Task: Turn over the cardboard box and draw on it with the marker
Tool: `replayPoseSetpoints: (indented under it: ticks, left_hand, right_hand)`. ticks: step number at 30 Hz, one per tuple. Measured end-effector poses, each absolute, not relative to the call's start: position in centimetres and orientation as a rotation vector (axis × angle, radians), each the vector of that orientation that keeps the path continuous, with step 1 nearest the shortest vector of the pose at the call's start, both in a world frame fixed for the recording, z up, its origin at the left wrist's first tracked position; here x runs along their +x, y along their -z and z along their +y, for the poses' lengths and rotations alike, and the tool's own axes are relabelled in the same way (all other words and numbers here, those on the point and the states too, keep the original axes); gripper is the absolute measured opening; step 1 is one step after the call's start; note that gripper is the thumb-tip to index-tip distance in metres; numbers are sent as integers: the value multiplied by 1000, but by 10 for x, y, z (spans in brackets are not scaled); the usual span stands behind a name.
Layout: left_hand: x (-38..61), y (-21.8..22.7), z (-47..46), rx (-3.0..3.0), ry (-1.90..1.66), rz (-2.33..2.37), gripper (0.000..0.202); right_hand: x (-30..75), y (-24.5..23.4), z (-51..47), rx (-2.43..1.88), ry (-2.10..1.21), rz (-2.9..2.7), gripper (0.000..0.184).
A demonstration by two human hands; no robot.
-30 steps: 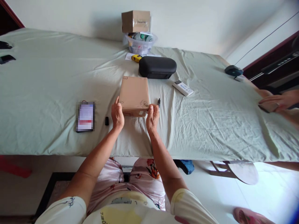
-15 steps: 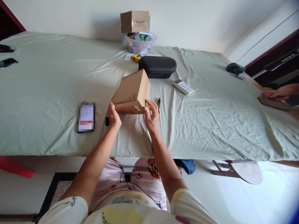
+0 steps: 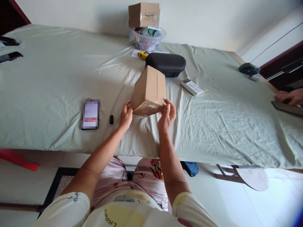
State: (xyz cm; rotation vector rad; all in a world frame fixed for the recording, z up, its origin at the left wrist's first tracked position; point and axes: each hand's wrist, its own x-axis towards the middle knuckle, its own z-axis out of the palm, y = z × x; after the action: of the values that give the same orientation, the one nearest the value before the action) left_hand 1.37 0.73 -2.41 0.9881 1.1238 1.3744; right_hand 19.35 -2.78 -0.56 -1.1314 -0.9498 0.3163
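Head view: a brown cardboard box (image 3: 149, 90) is held up over the near part of the green-sheeted table (image 3: 47, 78), tilted so its far end rises toward the wall. Left hand (image 3: 126, 115) pinches the near lower-left corner between thumb and fingers; right hand (image 3: 167, 115) clasps the near right corner the same way — both hands closed on the box. Just left of the left hand lie a small black cap (image 3: 111, 119) and, farther left, a flat card-like item (image 3: 90, 114) on the sheet. Behind the box sit a black oblong case (image 3: 165, 64) and a white remote (image 3: 191, 87); against the wall, a second cardboard box (image 3: 143, 14) rests on a clear plastic tub (image 3: 147, 39). At the right edge, another person's hand (image 3: 290, 96) touches a dark flat device (image 3: 286, 107).
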Motion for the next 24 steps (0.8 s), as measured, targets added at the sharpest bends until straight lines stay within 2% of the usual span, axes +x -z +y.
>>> replayPoseSetpoints:
  ticks: [3, 8, 11, 18, 21, 24]
  left_hand:
    - [10, 23, 9, 1263, -1363, 1170, 33]
    - [5, 13, 6, 1463, -1322, 1113, 80]
    - [5, 4, 1, 1498, -1317, 1031, 97]
    - [4, 3, 6, 1593, -1352, 1045, 100]
    - [3, 10, 13, 1577, -1379, 1078, 102]
    - [3, 15, 17, 1512, -1412, 1116, 95]
  right_hand:
    - [194, 8, -27, -1165, -338, -956, 44]
    - [191, 11, -27, -1168, -347, -1079, 48]
    - [191, 15, -25, -1181, -316, -1157, 51]
    - [190, 24, -12, -1091, -415, -1231, 60]
    - [191, 27, -9, -1104, -550, -1282, 60]
    - [193, 34, -6, -1104, -642, -1306, 58]
